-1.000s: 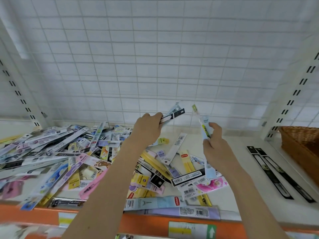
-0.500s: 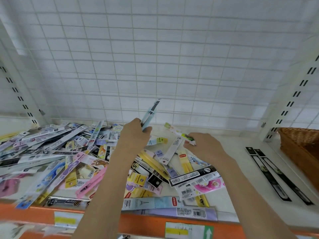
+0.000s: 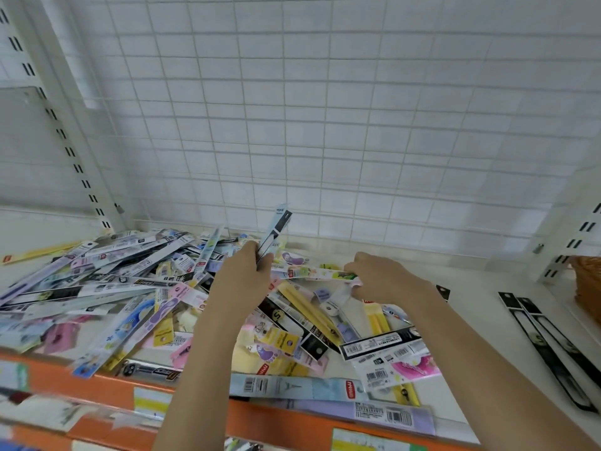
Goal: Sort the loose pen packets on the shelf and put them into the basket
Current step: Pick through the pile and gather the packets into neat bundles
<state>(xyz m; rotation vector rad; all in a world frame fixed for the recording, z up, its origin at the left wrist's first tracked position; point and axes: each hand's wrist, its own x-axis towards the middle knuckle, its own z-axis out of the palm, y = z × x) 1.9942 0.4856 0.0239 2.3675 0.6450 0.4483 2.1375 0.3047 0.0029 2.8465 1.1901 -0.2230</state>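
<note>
We find the left hand (image 3: 244, 275) gripping an upright packet (image 3: 274, 231); right hand (image 3: 379, 276) fingers pinch a packet lying crosswise (image 3: 320, 274). The basket (image 3: 587, 284) lies at three o'clock, nearer the right hand.

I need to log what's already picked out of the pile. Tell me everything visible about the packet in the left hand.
The packet is a long, narrow, flat strip, pale blue-white at its top with a black section below and small print too blurred to read. It looks like glossy card or plastic. It stands tilted, top leaning right, above the pile. The left hand grips its lower end; nothing else touches it.
</note>
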